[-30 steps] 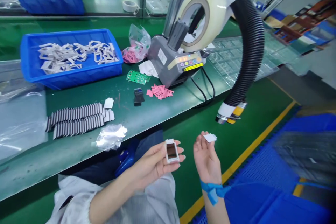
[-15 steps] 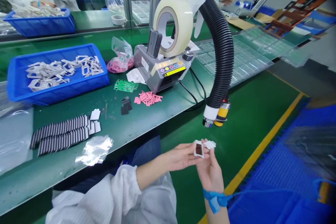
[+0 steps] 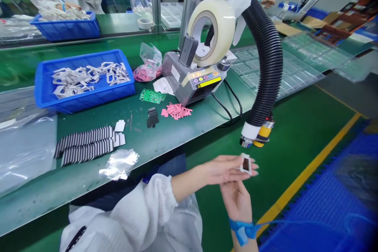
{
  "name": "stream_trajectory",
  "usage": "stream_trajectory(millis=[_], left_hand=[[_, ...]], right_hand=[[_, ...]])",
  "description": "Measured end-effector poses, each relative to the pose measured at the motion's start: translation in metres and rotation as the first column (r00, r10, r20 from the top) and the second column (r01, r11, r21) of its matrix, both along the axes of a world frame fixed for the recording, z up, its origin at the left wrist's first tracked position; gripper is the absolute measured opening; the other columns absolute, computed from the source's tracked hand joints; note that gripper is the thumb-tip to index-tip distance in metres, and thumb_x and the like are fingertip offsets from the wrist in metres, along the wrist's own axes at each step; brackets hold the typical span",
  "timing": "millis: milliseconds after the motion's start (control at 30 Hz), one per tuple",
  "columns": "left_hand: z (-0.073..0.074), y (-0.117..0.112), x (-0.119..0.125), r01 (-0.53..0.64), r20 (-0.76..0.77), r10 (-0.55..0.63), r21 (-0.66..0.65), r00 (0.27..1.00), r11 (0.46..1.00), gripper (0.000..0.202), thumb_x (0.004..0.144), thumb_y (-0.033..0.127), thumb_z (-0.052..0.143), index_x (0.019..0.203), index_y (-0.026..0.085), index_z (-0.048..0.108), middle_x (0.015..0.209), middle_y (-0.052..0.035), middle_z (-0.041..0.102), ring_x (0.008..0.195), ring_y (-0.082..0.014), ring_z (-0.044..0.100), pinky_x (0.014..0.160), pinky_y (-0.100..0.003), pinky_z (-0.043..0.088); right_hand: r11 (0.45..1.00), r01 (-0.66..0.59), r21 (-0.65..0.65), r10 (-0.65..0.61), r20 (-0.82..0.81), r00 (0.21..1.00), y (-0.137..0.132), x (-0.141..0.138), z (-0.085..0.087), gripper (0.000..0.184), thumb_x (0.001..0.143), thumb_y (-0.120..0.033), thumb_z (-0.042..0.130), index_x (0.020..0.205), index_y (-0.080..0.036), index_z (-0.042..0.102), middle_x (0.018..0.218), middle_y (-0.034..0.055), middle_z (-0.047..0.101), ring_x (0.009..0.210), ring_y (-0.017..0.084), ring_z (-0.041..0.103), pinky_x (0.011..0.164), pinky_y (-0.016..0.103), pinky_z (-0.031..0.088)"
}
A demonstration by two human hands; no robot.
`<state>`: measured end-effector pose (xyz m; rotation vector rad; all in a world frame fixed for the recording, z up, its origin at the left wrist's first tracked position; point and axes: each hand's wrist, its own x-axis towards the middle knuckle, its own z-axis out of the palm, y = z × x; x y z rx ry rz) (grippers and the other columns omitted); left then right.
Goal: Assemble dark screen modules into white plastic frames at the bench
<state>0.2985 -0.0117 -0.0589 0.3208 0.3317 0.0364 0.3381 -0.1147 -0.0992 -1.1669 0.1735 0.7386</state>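
Note:
My left hand reaches in from the left. Its thumb and fingers are closed on a small white frame with a dark brown panel inside, held upright below the hose nozzle. Just beneath, my right hand, with a blue wrist strap, is raised palm up against the underside of the left one. Its fingers are mostly hidden behind the left hand, so whether they grip anything is not visible. On the bench lie rows of thin black-and-white pieces and several white squares.
A blue tray of white frames stands at the back left. Nearby are pink strips, dark squares, a green circuit board and a tape dispenser. A black hose hangs over the bench edge. Co-workers stand behind.
The white square that was at my right fingertips no longer shows. My left hand with the frame has moved right, over the right hand's fingers. The whole view has shifted.

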Motion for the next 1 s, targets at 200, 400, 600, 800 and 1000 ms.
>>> stream_trajectory(millis=[200, 400, 600, 800, 1000], left_hand=[[-0.020, -0.019, -0.046, 0.035, 0.000, -0.035, -0.024, 0.999, 0.999, 0.027, 0.084, 0.028, 0.061, 0.103, 0.010, 0.066, 0.100, -0.0114, 0.070, 0.101, -0.0241, 0.066, 0.107, -0.049, 0.031], [0.015, -0.006, -0.123, -0.195, -0.007, 0.195, -0.039, 0.981, 0.980, 0.037, 0.076, 0.038, 0.070, 0.105, 0.016, 0.066, 0.106, -0.0090, 0.069, 0.098, -0.0196, 0.066, 0.093, -0.034, 0.046], [0.064, 0.009, -0.170, -0.508, -0.002, 0.509, 0.059, 0.861, 0.860, 0.031, 0.074, 0.038, 0.072, 0.100, 0.021, 0.069, 0.094, -0.0036, 0.072, 0.090, -0.0126, 0.067, 0.078, -0.019, 0.052], [0.086, 0.006, -0.203, -0.644, 0.000, 0.646, 0.089, 0.763, 0.760, 0.026, 0.074, 0.033, 0.073, 0.099, 0.023, 0.070, 0.093, -0.0007, 0.073, 0.089, -0.0108, 0.067, 0.077, -0.017, 0.052], [0.088, -0.001, -0.215, -0.682, 0.069, 0.679, 0.067, 0.731, 0.728, 0.025, 0.079, 0.032, 0.068, 0.102, 0.026, 0.068, 0.100, 0.0015, 0.073, 0.095, -0.0093, 0.066, 0.082, -0.014, 0.050]], right_hand=[[0.995, -0.013, -0.100, 0.014, 0.011, 1.000, -0.002, 0.002, 0.017, 0.033, 0.070, -0.043, 0.071, 0.097, -0.024, 0.068, 0.096, -0.0008, 0.069, 0.081, 0.013, 0.062, 0.070, 0.025, 0.051], [0.984, -0.167, 0.067, 0.171, -0.060, 0.983, 0.022, -0.025, 0.044, 0.038, 0.065, -0.048, 0.076, 0.093, -0.025, 0.067, 0.084, -0.0036, 0.064, 0.071, 0.009, 0.055, 0.065, 0.020, 0.049], [0.933, -0.280, 0.224, 0.284, 0.016, 0.959, 0.045, -0.069, 0.074, 0.034, 0.065, -0.047, 0.077, 0.092, -0.027, 0.068, 0.086, 0.0001, 0.060, 0.072, 0.011, 0.053, 0.060, 0.022, 0.049], [0.715, -0.549, 0.433, 0.555, 0.126, 0.822, 0.057, -0.109, 0.101, 0.033, 0.073, -0.049, 0.068, 0.098, -0.027, 0.069, 0.072, 0.0021, 0.056, 0.061, 0.011, 0.047, 0.050, 0.022, 0.042], [0.669, -0.543, 0.507, 0.620, 0.022, 0.784, 0.067, -0.134, 0.113, 0.031, 0.080, -0.050, 0.061, 0.097, -0.025, 0.069, 0.068, 0.0008, 0.056, 0.061, 0.010, 0.049, 0.055, 0.019, 0.044]])
